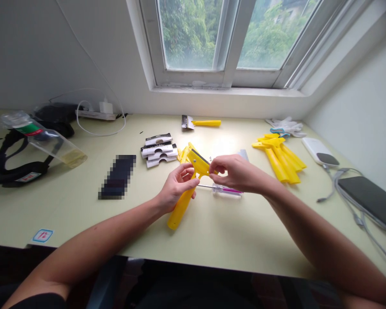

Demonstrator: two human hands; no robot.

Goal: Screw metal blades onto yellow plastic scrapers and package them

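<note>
My left hand (174, 185) is wrapped around the neck of a yellow scraper (180, 210), its handle slanting down toward the table's front edge. A dark strip and one screw show on the scraper's head. At the right end of that head, my right hand (233, 171) is closed in a pinch; whatever sits between its fingertips is hidden. A screwdriver (227, 190) with a clear and purple handle lies on the table beneath my right hand. Small screws (211, 159) lie just behind the head. Small yellow parts (182, 154) are partly hidden behind the scraper.
Yellow scraper handles (281, 159) are piled at right, near white gloves (286, 126). Black-and-white sleeves (160, 151) are stacked left of centre. Behind lies a sleeved yellow scraper (207, 123). A bottle (51, 141) leans at left; a power bank (369, 199) and cables are far right.
</note>
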